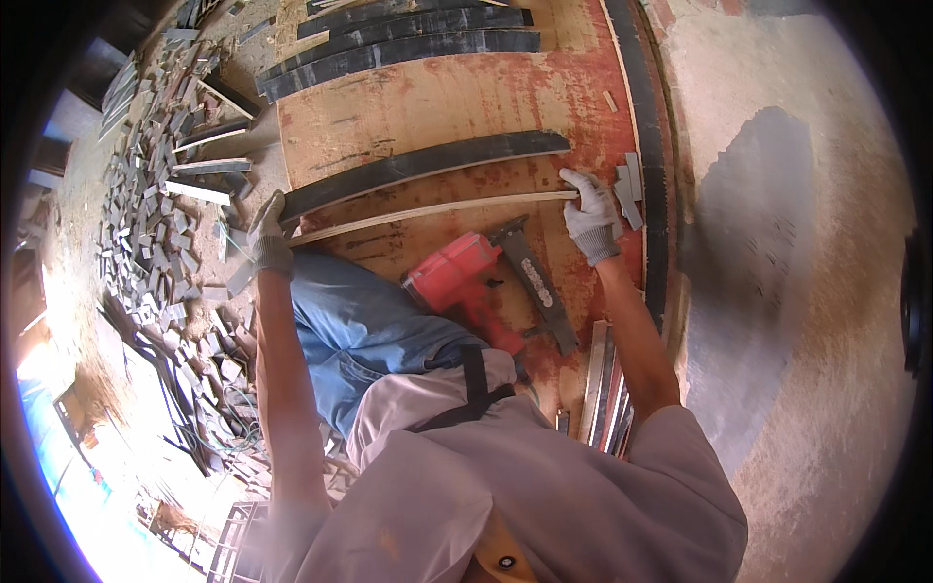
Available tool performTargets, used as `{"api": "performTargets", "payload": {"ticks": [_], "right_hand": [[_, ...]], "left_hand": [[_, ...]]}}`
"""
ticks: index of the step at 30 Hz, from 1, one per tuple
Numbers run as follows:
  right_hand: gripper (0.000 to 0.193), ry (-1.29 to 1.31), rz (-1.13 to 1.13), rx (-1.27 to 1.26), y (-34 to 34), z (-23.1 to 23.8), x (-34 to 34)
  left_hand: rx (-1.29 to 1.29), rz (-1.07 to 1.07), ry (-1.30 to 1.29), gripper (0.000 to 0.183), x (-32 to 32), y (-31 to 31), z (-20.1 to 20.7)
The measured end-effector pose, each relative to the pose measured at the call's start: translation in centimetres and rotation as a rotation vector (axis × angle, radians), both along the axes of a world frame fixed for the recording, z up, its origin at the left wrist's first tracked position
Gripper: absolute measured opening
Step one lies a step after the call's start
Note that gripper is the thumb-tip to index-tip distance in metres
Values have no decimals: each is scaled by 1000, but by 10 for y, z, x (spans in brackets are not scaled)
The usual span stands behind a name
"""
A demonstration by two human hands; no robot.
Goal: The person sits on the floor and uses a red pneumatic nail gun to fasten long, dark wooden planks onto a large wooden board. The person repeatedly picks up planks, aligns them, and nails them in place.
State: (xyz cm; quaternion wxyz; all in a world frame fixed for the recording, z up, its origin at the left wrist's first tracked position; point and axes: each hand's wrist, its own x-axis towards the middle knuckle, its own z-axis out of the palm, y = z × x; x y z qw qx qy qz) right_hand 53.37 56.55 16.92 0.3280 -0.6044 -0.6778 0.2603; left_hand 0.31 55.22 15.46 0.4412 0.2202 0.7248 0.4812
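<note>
Across the stained board (408, 109), thin wooden strip (437, 209) slanting left to right, gloved hands (589, 211) holding its ends.

We have the nailer (457, 274) before us on the board (408, 112), the strip (428, 209) beyond it, planks (418, 163) farther back, offcuts (160, 243) left.

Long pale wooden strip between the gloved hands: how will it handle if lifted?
Likely springy: the pale wooden strip looks long for its narrow width, so it may flex if lifted from one end. Probably light, given that slim profile. Unlikely to roll, since its edges look flat rather than round.
</note>
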Motion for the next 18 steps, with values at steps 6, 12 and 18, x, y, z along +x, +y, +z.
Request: {"api": "performTargets", "payload": {"ticks": [6,12,18], "right_hand": [[30,378,-220,7,29,-19,31],[43,330,-393,-463,82,-19,24],[48,441,-417,-511,78,27,-5]], "left_hand": [[-38,-90,-51,37,-16,-3,-14],[-118,24,-70,41,10,5,0],[57,102,-92,37,-7,-7,-3]]}}
